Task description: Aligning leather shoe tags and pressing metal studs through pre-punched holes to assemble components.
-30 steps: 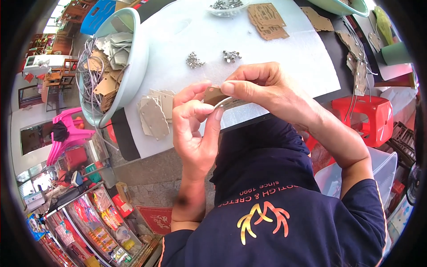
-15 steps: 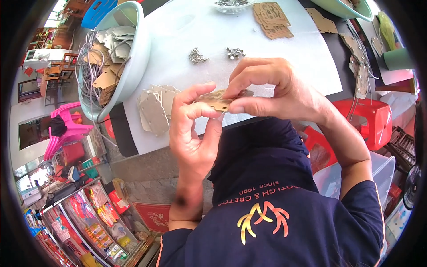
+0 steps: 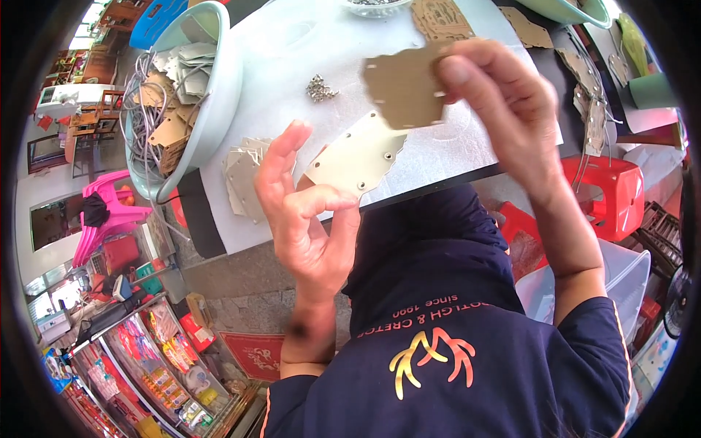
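Head view shows the right hand (image 3: 504,109) pinching a brown card piece (image 3: 401,84) apart from the pale piece (image 3: 355,160) gripped by the left hand (image 3: 307,212) over the surface's near edge; aligning holes likely follows.

Small craft workshop beside a shop: basin of cut cardboard pieces (image 3: 175,109), stocked display case (image 3: 157,358).

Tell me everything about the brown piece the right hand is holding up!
The brown piece looks like flat cardboard with a wavy, scalloped edge and small holes punched near its rim. The right hand pinches its right side between thumb and fingers, holding it in the air above the white table. It faces the camera, slightly tilted, just above a paler, similar piece.
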A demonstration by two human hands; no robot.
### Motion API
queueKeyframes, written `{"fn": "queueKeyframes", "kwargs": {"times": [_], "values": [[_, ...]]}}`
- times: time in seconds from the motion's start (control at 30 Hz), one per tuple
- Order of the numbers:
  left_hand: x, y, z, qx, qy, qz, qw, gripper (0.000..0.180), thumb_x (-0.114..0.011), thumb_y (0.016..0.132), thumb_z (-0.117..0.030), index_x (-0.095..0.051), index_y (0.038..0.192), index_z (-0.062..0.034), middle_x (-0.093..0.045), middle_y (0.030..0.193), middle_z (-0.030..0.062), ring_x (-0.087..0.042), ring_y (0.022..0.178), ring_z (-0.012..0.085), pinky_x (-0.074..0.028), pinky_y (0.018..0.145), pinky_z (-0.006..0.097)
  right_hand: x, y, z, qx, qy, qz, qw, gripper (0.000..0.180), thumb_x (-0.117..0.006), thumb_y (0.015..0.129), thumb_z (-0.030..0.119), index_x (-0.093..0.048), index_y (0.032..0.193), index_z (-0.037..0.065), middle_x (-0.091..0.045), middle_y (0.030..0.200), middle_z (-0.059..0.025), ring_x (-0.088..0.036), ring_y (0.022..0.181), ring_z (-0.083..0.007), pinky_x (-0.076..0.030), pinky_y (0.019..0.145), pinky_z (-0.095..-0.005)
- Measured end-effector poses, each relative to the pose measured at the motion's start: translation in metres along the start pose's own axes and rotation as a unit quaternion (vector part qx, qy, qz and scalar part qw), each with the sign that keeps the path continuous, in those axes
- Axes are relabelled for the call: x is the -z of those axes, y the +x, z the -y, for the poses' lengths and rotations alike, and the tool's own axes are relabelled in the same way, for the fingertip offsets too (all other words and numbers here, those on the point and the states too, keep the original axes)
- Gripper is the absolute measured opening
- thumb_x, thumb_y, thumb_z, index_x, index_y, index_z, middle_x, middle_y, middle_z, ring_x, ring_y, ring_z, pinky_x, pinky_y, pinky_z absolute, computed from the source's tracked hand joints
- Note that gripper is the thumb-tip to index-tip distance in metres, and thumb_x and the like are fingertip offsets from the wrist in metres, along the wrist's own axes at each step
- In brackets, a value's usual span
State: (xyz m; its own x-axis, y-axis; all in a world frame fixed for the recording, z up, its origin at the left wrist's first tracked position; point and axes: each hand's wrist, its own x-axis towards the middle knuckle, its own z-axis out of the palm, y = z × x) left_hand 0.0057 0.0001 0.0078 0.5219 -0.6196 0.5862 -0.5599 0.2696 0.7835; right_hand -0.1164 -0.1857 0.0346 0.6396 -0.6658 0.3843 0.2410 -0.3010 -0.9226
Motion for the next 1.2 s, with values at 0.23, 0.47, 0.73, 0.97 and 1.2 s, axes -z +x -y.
{"fn": "queueKeyframes", "kwargs": {"times": [0.23, 0.47, 0.73, 0.97, 1.2], "values": [[0.006, 0.000, -0.003, -0.063, 0.030, 0.018, 0.997, 0.016, -0.067, 0.082, 0.004, -0.061, 0.090, -0.0089, -0.038, 0.141, 0.0227, -0.041, 0.134, 0.0402, -0.043, 0.105, 0.049, 0.084, 0.007, -0.010, -0.010, -0.240, 0.098, 0.966, 0.024, -0.061, 0.098, 0.022, -0.067, 0.108, 0.001, -0.063, 0.085, 0.0008, -0.056, 0.078, -0.0061, -0.047, 0.071, -0.0221], [0.007, 0.001, -0.003, -0.099, 0.078, 0.033, 0.992, 0.027, -0.069, 0.077, 0.007, -0.065, 0.096, -0.0118, -0.039, 0.138, 0.0227, -0.041, 0.133, 0.0434, -0.047, 0.101, 0.050, 0.093, 0.002, -0.018, 0.050, -0.401, 0.059, 0.913, 0.017, -0.066, 0.092, 0.014, -0.070, 0.104, 0.002, -0.066, 0.093, -0.0046, -0.059, 0.075, -0.0121, -0.048, 0.069, -0.0251], [0.001, 0.000, -0.008, -0.120, 0.119, 0.015, 0.986, 0.033, -0.075, 0.073, 0.004, -0.066, 0.096, -0.0178, -0.046, 0.133, 0.0195, -0.046, 0.128, 0.0429, -0.047, 0.101, 0.050, 0.043, -0.010, 0.007, 0.215, -0.301, 0.106, 0.923, 0.025, -0.074, 0.077, 0.000, -0.071, 0.102, 0.003, -0.065, 0.099, -0.0118, -0.065, 0.082, -0.0209, -0.052, 0.073, -0.0294], [0.000, 0.004, -0.013, -0.144, 0.118, 0.031, 0.982, 0.033, -0.080, 0.069, -0.006, -0.068, 0.094, -0.0230, -0.052, 0.128, 0.0171, -0.050, 0.125, 0.0409, -0.049, 0.097, 0.048, 0.001, -0.015, -0.006, 0.266, -0.201, 0.154, 0.930, 0.042, -0.075, 0.070, -0.003, -0.066, 0.110, 0.001, -0.059, 0.117, -0.0194, -0.062, 0.084, -0.0215, -0.052, 0.069, -0.0296], [-0.002, 0.001, -0.012, -0.127, 0.094, 0.021, 0.987, 0.030, -0.080, 0.071, -0.005, -0.066, 0.093, -0.0218, -0.052, 0.128, 0.0164, -0.051, 0.124, 0.0413, -0.049, 0.097, 0.048, -0.005, -0.017, -0.013, 0.250, -0.172, 0.119, 0.945, 0.039, -0.070, 0.067, -0.007, -0.066, 0.106, 0.000, -0.061, 0.110, -0.0191, -0.064, 0.090, -0.0246, -0.056, 0.073, -0.0311]]}}
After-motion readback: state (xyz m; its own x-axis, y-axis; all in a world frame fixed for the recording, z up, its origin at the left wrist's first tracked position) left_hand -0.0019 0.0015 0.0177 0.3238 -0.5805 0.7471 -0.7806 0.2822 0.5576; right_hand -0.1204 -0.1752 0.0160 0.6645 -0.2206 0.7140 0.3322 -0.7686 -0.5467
